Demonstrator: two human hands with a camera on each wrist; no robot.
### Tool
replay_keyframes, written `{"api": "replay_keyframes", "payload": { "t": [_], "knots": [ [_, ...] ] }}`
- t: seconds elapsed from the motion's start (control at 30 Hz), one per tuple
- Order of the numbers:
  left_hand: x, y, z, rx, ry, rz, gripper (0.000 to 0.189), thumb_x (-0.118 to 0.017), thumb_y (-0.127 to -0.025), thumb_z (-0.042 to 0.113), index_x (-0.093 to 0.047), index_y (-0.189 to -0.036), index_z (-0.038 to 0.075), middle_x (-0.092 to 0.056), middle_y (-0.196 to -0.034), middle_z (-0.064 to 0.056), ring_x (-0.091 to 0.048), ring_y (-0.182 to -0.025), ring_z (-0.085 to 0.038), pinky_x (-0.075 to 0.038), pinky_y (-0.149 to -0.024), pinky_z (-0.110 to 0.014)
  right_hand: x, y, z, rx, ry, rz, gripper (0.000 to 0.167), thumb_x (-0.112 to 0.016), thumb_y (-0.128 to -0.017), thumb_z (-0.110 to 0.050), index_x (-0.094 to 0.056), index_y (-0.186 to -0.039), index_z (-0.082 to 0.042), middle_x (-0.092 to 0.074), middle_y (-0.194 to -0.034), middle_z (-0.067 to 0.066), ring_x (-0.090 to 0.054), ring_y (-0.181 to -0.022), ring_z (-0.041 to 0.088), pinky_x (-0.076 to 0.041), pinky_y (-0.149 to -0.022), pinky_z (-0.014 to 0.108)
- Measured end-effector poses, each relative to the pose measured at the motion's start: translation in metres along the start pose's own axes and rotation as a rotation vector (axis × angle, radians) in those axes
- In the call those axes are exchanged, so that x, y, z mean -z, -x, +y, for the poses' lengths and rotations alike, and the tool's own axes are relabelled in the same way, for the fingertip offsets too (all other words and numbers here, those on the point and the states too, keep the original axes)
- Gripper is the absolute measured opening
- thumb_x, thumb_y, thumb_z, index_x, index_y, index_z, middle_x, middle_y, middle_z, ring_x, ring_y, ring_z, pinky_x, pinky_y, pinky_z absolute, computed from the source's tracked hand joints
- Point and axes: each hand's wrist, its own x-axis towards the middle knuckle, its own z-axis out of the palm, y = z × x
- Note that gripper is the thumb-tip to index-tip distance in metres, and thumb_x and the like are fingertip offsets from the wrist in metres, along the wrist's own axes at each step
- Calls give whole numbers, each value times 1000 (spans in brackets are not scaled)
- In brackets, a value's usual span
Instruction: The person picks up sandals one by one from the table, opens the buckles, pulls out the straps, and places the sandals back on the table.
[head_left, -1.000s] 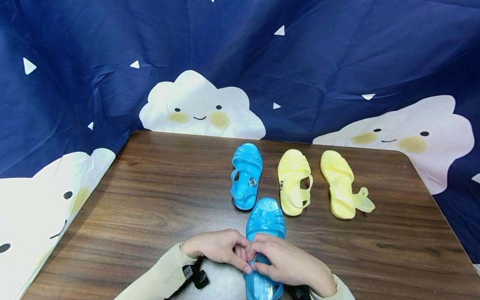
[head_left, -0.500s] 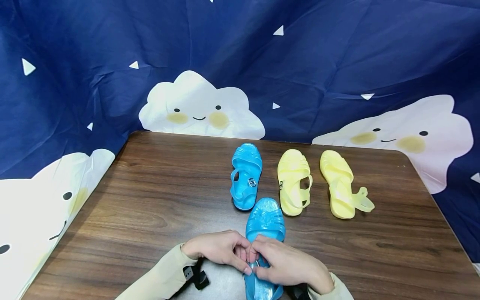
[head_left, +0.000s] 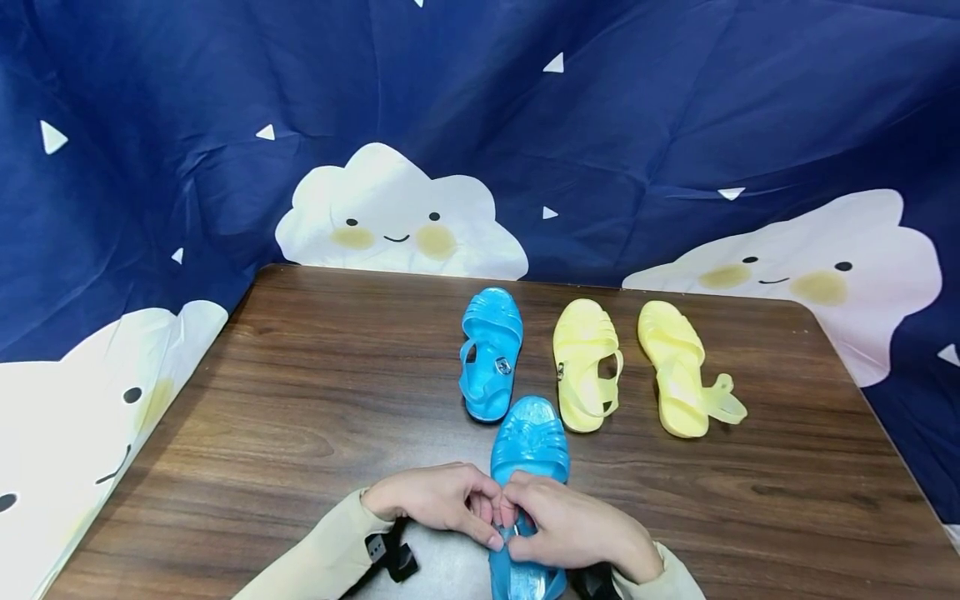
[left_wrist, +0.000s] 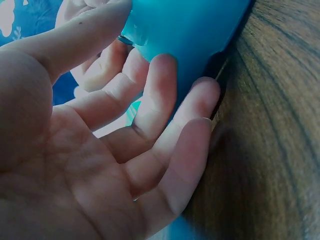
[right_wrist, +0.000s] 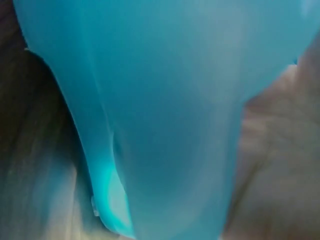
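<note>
A blue jelly sandal lies near the front of the table, toe pointing away, with both hands over its buckle area. My left hand holds it from the left side; in the left wrist view its curled fingers lie against the blue side wall, thumb near the buckle. From the right, my right hand pinches the sandal's strap between thumb and forefinger. The fingers hide most of the buckle. Blue plastic fills the right wrist view at close range, so the right fingers do not show there.
Behind stand a second blue sandal with its strap across, a yellow sandal, and another yellow sandal whose strap sticks out to the right. The brown wooden table meets a dark blue cloud-print cloth.
Both hands stay at the buckle of the front blue sandal. The right fingers have shifted slightly, baring a bit more of the strap. The other sandals lie where they were.
</note>
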Motion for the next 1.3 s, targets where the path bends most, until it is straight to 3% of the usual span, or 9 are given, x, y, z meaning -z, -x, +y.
{"api": "replay_keyframes", "payload": {
  "t": [0.2,0.47,0.7,1.07,1.3],
  "knots": [
    [0,1,1,3,-13,4,13,-73,-86,17,-68,-93,6,-62,-72,9,-55,-64,6,-43,-60,-11,1,0,2,45,0,8,9,-67,-80,-19,-58,-81,-19,-46,-77,-10,-39,-71,-3,-35,-63,11],
    [-1,0,0,2,13,-5,13,-73,-86,16,-68,-93,6,-65,-74,2,-55,-64,5,-44,-60,-11,3,3,7,102,-3,-21,14,-62,-94,-33,-58,-86,-22,-50,-82,-9,-42,-74,-2,-36,-66,11],
    [-2,0,-1,4,0,2,14,-72,-87,16,-68,-94,5,-61,-70,8,-52,-62,7,-41,-57,-10,5,0,11,147,-37,-37,9,-61,-95,-27,-59,-88,-21,-51,-83,-6,-43,-75,-2,-37,-67,10],
    [-2,0,-2,2,-38,17,13,-71,-88,17,-67,-90,5,-59,-68,12,-49,-60,8,-40,-57,-10,3,0,13,82,-110,-43,5,-62,-93,-19,-59,-90,-19,-48,-80,-15,-44,-72,-5,-40,-66,11],
    [-2,0,-2,3,-47,21,14,-71,-88,19,-67,-87,6,-61,-70,12,-51,-61,7,-42,-59,-10,3,2,9,81,-65,-24,6,-64,-92,-19,-60,-88,-20,-49,-79,-13,-45,-72,-3,-40,-66,11]
  ]
}}
